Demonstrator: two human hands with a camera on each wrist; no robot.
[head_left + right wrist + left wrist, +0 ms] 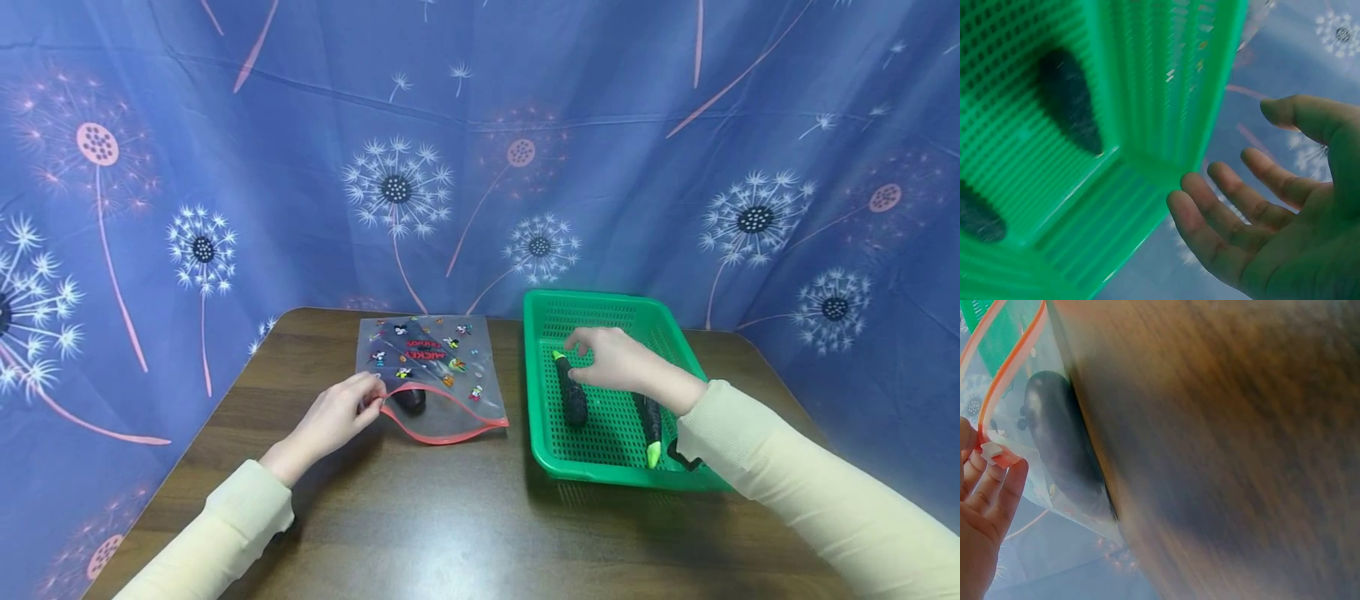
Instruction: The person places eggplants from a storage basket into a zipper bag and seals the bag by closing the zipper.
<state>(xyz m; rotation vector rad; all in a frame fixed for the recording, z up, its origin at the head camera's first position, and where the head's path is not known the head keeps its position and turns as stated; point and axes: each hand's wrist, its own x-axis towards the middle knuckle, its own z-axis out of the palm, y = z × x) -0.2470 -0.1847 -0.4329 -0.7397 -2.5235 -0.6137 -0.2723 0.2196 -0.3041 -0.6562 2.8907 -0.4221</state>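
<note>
A clear zip bag (476, 354) with cartoon prints and a red zip edge lies on the table, its mouth partly apart toward me. My left hand (337, 415) pinches the left end of the zip edge between thumb and fingers. Inside the bag rests a smooth, dark eggplant-like thing (1063, 437). Over the green basket (532, 375) hovers my right hand (618, 362), fingers spread and loosely bent, holding nothing. Below it in the basket lie a dark, rough long vegetable (573, 400) with a light green tip and a second one (651, 425), partly hidden by the wrist.
The wooden table (360, 533) carries the bag on the left and the basket on the right, with a gap between them. Behind stands a blue curtain (465, 125) with dandelion prints. A dark object at the right wrist is partly hidden by the sleeve (757, 442).
</note>
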